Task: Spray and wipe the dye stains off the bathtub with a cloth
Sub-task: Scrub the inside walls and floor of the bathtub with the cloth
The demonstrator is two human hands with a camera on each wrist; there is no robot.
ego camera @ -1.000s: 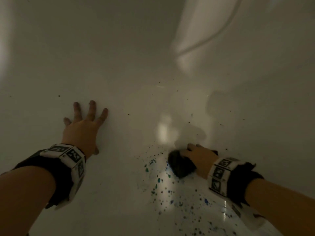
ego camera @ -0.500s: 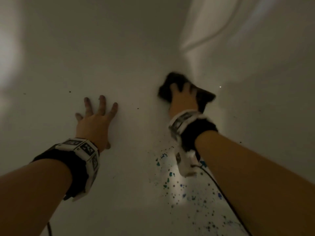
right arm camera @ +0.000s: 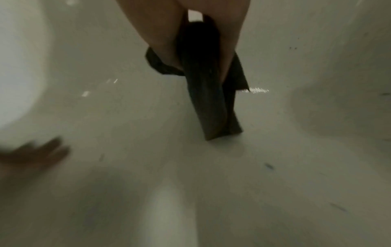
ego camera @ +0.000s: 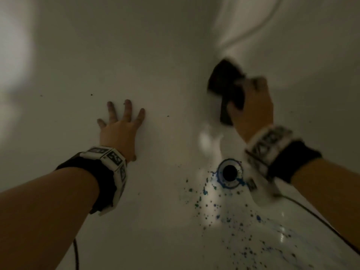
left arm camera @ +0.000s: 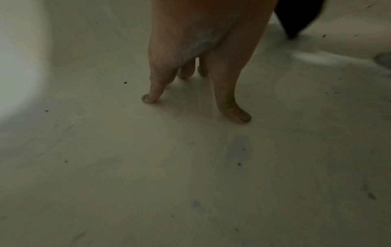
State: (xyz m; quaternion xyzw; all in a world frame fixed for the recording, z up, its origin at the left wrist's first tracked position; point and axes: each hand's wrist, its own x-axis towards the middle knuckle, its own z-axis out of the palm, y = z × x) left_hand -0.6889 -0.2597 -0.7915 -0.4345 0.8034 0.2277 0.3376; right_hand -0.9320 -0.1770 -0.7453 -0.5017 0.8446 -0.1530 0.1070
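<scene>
right fingers: your right hand (ego camera: pixel 251 108) is clamped on the dark cloth (ego camera: pixel 227 88); fingers (ego camera: pixel 257 82) are curled over it. Right wrist view shows the cloth (right arm camera: pixel 211 93) bunched in the palm, one folded end hanging free, its tip at or just above the tub.
left fingers: your left hand (ego camera: pixel 120 131) is flat and spread on the bathtub (ego camera: pixel 155 55) floor, holding nothing. Fingertips (left arm camera: pixel 148 98) are apart and pressed down as a brace.
cloth position: up near the curve where the tub floor meets the wall, well apart from the stains.
stains: blue dye stains (ego camera: pixel 224 215) are spattered below and round the drain (ego camera: pixel 229 172), with a blue ring at its rim. Judgement: most of the wiping is still to do.
risk 1: floor looks glossy and wet near the drain. If you load the left palm it could slide.
risk 2: a loose cloth tail can drag dye onto clean enamel, smearing not lifting.
risk 3: the cable (ego camera: pixel 321 219) from your right wrist runs across the spatter. It could snag or pick up dye.
view gap: only the head view shows the drain and spatter. The left wrist view alone shows faint bluish smudges (left arm camera: pixel 239 150) on the floor near your left hand, and dye on the palm.
blur: the right hand is motion-blurred, so exact finger placement is unclear.
</scene>
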